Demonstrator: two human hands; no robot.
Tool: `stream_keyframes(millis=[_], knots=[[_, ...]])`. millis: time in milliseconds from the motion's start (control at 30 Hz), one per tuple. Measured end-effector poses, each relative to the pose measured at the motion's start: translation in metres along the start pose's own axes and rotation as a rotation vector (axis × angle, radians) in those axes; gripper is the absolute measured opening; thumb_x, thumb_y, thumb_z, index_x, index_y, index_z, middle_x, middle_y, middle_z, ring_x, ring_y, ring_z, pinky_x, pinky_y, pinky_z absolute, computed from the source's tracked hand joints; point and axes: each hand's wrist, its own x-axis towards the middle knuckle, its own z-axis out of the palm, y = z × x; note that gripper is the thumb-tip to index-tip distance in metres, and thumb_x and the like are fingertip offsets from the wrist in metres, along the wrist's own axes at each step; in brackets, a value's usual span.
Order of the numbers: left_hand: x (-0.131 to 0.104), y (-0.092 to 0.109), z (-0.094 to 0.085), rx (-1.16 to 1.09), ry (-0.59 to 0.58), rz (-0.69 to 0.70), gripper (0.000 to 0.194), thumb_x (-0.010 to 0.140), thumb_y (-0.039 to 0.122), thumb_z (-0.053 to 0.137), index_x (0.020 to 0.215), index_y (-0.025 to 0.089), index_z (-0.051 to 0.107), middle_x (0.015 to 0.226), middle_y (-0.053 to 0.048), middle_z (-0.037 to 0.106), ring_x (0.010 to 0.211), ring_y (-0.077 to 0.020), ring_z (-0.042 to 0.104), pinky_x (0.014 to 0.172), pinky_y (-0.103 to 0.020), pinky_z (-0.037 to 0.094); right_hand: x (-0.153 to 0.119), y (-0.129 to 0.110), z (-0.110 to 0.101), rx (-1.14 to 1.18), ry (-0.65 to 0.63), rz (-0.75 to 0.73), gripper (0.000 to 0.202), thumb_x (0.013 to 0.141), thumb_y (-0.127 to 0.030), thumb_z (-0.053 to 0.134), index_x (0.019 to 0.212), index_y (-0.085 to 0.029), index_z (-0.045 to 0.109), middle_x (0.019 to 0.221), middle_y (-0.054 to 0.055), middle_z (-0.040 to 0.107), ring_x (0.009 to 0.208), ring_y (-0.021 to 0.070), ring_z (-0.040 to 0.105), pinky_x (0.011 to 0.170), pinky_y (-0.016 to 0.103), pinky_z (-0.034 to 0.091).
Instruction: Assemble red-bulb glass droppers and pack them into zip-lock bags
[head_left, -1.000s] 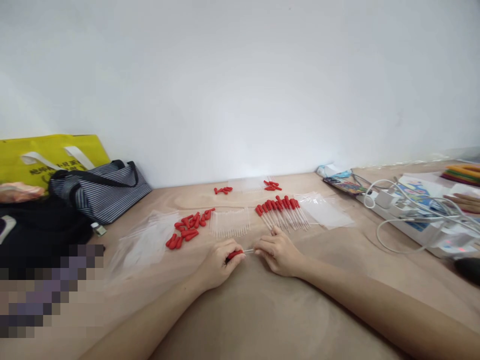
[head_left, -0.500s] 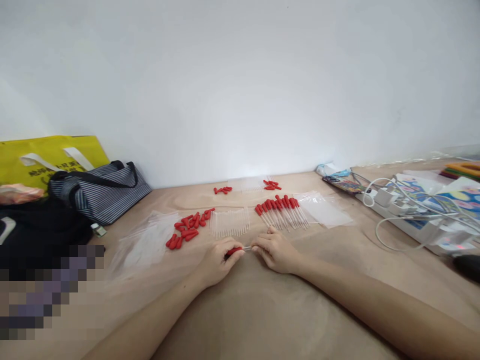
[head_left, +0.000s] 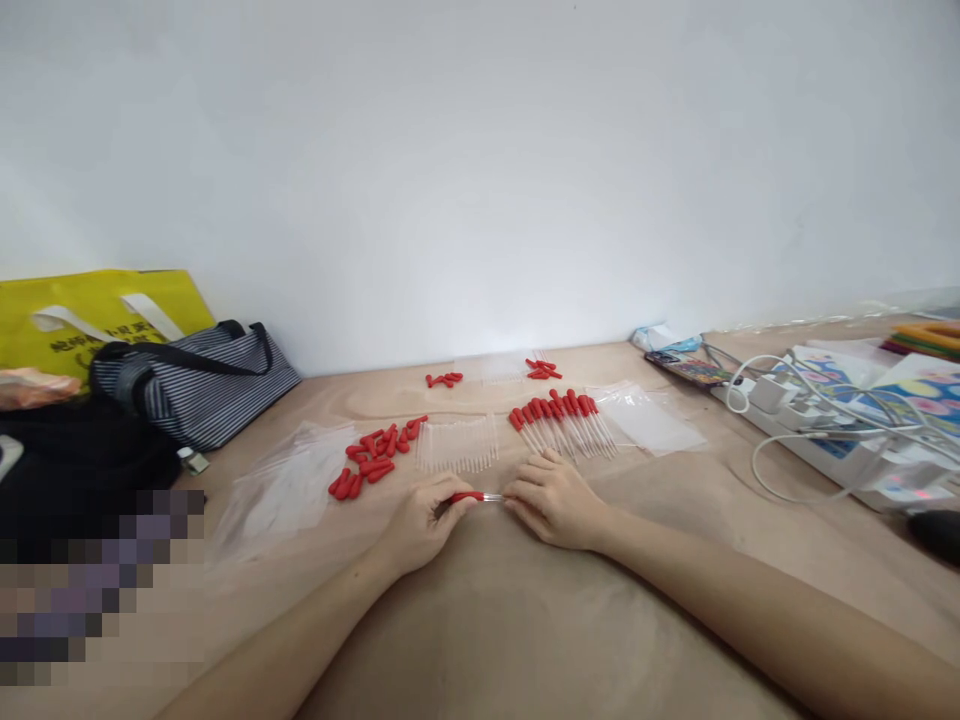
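My left hand [head_left: 424,520] pinches a red rubber dropper bulb [head_left: 466,496] between thumb and fingers. The clear glass tube [head_left: 493,498] meets the bulb's narrow end, and its other end is hidden in my right hand [head_left: 555,502], whose fingers are closed round it. Past my left hand lie several loose red bulbs [head_left: 375,455]. Just beyond both hands is a row of bare clear tubes [head_left: 457,445]. To its right sits a row of droppers [head_left: 559,420], each a tube with a red bulb on its upper end.
Clear plastic bags [head_left: 300,480] lie at left, and another bag [head_left: 649,418] at right. More bulbs [head_left: 445,380] and tubes are near the wall. A striped bag [head_left: 214,385] stands left; a power strip [head_left: 832,450] with cables is at right.
My left hand has shifted slightly left, and more of the red bulb shows between my hands. My right hand has barely moved, its fingers still closed on the tube.
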Motion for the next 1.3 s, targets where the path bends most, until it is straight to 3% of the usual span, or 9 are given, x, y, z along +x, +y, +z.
stream_keyframes(millis=[133,233,367,467,600,700,833,1033,1300], knots=[[-0.002,-0.004,0.000,0.071,0.083,-0.052,0.027,0.078,0.032,0.053,0.102,0.020,0.053,0.088,-0.003,0.056,0.081,-0.0161,0.052,0.074,-0.029,0.042,0.001,0.004,0.000,-0.022,-0.016,0.076,0.018,0.082,-0.023,0.044,0.079,-0.017,0.060,0.073,0.004,0.060,0.071,0.0156,0.049,0.065,0.029,0.028],[-0.004,-0.011,0.000,0.146,0.204,-0.146,0.049,0.073,0.035,0.059,0.116,0.020,0.040,0.093,-0.004,0.051,0.082,-0.0173,0.049,0.074,-0.032,0.042,0.007,0.020,0.000,-0.004,0.015,0.343,0.017,0.082,-0.021,0.043,0.082,-0.016,0.059,0.078,0.006,0.062,0.075,0.0164,0.052,0.066,0.028,0.031],[-0.004,-0.015,0.000,0.149,0.227,-0.191,0.031,0.076,0.031,0.053,0.103,0.018,0.045,0.083,-0.002,0.051,0.075,-0.0155,0.050,0.069,-0.029,0.043,0.022,0.045,0.002,0.006,0.058,0.725,0.020,0.082,-0.024,0.042,0.095,-0.013,0.053,0.078,0.006,0.064,0.072,0.0167,0.056,0.062,0.025,0.032],[-0.002,-0.013,0.000,0.170,0.185,-0.198,0.013,0.077,0.029,0.050,0.082,0.017,0.051,0.073,-0.001,0.051,0.070,-0.0149,0.050,0.063,-0.027,0.041,0.030,0.054,0.007,-0.075,0.021,0.851,0.019,0.081,-0.026,0.042,0.092,-0.014,0.052,0.077,0.006,0.064,0.070,0.0182,0.058,0.058,0.026,0.030],[-0.001,-0.009,0.001,0.240,0.179,-0.196,0.024,0.078,0.032,0.048,0.060,0.017,0.047,0.062,0.000,0.048,0.062,-0.0141,0.048,0.057,-0.025,0.038,0.033,0.057,0.013,-0.149,-0.057,0.855,0.016,0.080,-0.027,0.043,0.083,-0.018,0.055,0.077,0.004,0.065,0.072,0.0187,0.058,0.059,0.027,0.028],[0.000,-0.011,-0.003,0.306,0.200,-0.210,0.027,0.078,0.035,0.047,0.058,0.017,0.046,0.060,0.000,0.048,0.061,-0.0145,0.049,0.057,-0.025,0.038,0.032,0.057,0.015,-0.164,-0.080,0.850,0.017,0.080,-0.029,0.042,0.081,-0.018,0.056,0.076,0.004,0.065,0.074,0.0184,0.057,0.061,0.027,0.028],[0.004,-0.020,-0.034,0.438,0.182,-0.294,0.014,0.072,0.030,0.054,0.078,0.018,0.052,0.072,-0.002,0.056,0.073,-0.0185,0.054,0.063,-0.028,0.040,0.032,0.055,0.012,-0.167,-0.063,0.817,0.018,0.079,-0.028,0.042,0.079,-0.017,0.058,0.080,0.004,0.065,0.078,0.0176,0.057,0.066,0.028,0.028],[0.005,-0.032,-0.083,0.686,0.007,-0.430,0.005,0.068,0.024,0.057,0.069,0.019,0.056,0.078,-0.005,0.060,0.077,-0.0234,0.056,0.065,-0.031,0.040,0.045,0.040,0.007,-0.133,-0.127,0.775,0.023,0.079,-0.027,0.041,0.076,-0.018,0.062,0.081,0.006,0.066,0.080,0.0187,0.058,0.070,0.030,0.031],[0.003,-0.044,-0.082,0.758,0.043,-0.416,0.010,0.073,0.022,0.052,0.078,0.020,0.061,0.083,-0.005,0.060,0.079,-0.0231,0.057,0.068,-0.030,0.041,0.078,0.028,0.013,-0.105,-0.321,0.947,0.027,0.076,-0.028,0.044,0.086,-0.011,0.063,0.089,0.016,0.065,0.084,0.0250,0.060,0.068,0.032,0.036]])
